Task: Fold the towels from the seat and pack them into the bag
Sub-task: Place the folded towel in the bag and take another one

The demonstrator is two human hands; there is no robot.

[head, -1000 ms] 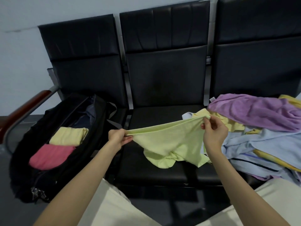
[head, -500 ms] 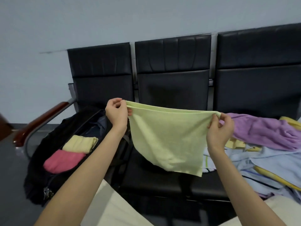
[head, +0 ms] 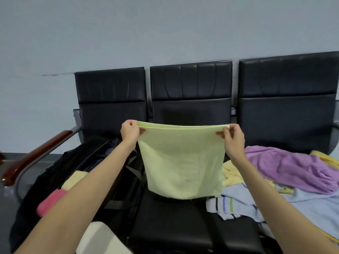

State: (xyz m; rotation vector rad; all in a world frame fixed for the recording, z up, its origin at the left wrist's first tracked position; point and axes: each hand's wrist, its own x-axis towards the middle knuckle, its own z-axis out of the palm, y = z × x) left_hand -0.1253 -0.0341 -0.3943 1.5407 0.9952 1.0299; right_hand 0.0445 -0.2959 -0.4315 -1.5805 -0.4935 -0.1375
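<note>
A light green towel [head: 183, 162] hangs doubled over in front of the middle seat [head: 174, 222], its lower edge just above the cushion. My left hand [head: 130, 132] pinches its upper left corner and my right hand [head: 232, 137] pinches its upper right corner, both raised and stretching the top edge level. The open black bag [head: 77, 162] lies on the left seat, with a folded pale yellow towel [head: 77, 180] and a folded pink towel [head: 49, 202] inside, partly hidden by my left forearm.
A loose pile covers the right seat: a purple towel [head: 293, 169], a light blue towel [head: 311, 209], a striped white towel [head: 225, 208] and yellow ones [head: 231, 175]. A wooden armrest [head: 34, 156] stands left of the bag. Black seat backs [head: 190, 92] rise behind.
Both hands lifted the green towel off the middle seat and spread it wide; it now hangs flat and doubled. The camera tilted upward.
</note>
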